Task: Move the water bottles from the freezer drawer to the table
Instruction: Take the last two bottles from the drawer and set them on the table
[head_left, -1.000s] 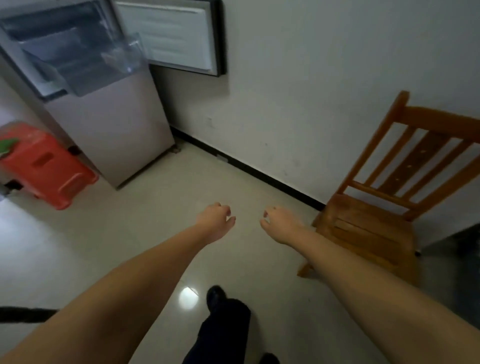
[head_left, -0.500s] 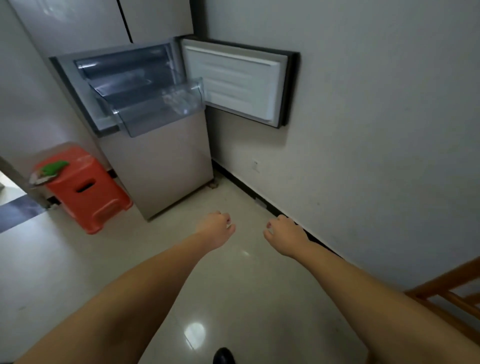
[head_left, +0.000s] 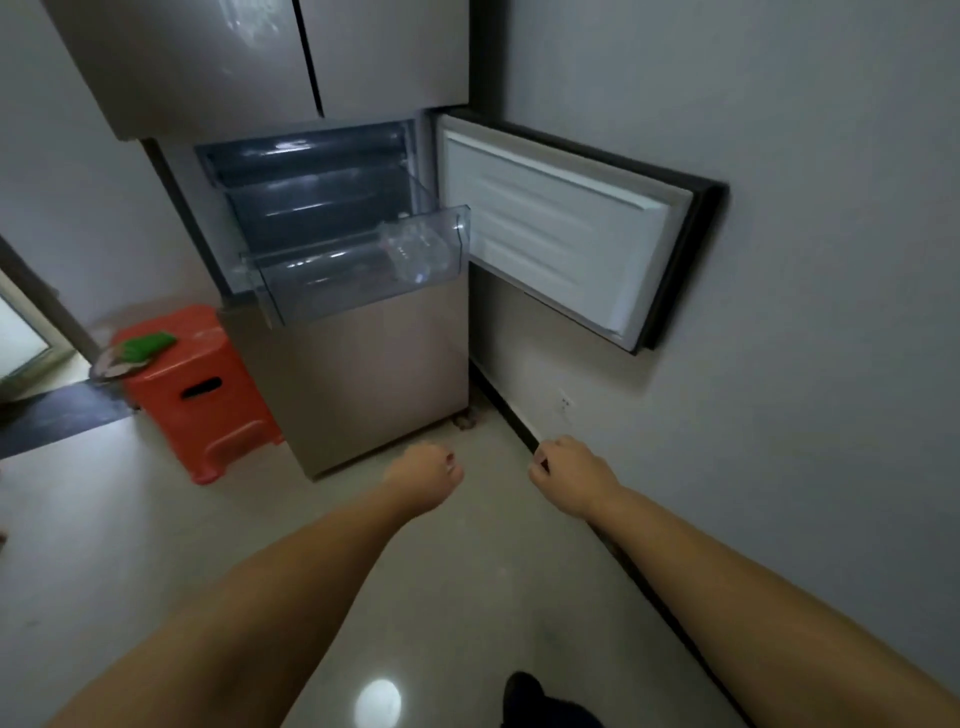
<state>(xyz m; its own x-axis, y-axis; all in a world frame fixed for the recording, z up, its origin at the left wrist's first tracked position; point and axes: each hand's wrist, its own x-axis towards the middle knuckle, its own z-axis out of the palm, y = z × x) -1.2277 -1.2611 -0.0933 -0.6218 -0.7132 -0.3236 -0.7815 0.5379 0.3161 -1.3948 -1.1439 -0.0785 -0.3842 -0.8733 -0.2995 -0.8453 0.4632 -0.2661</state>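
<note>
A clear water bottle (head_left: 415, 254) lies at the right end of the transparent freezer drawer (head_left: 332, 286), which is pulled out of the brown fridge (head_left: 363, 374). The freezer door (head_left: 561, 234) is swung open to the right against the wall. My left hand (head_left: 423, 475) and my right hand (head_left: 571, 475) are stretched forward over the floor, below and in front of the drawer. Both have curled fingers and hold nothing. No table is in view.
A red plastic stool (head_left: 202, 389) with a green item (head_left: 148, 344) on top stands left of the fridge. A grey wall (head_left: 779, 364) with a dark skirting runs along the right. A doorway (head_left: 21, 343) opens at far left. My dark shoe (head_left: 524, 691) is on the tiled floor.
The view has swung up and left from the wooden chair to the fridge, which is now closer and centred. Both hands stay curled and out in front.
</note>
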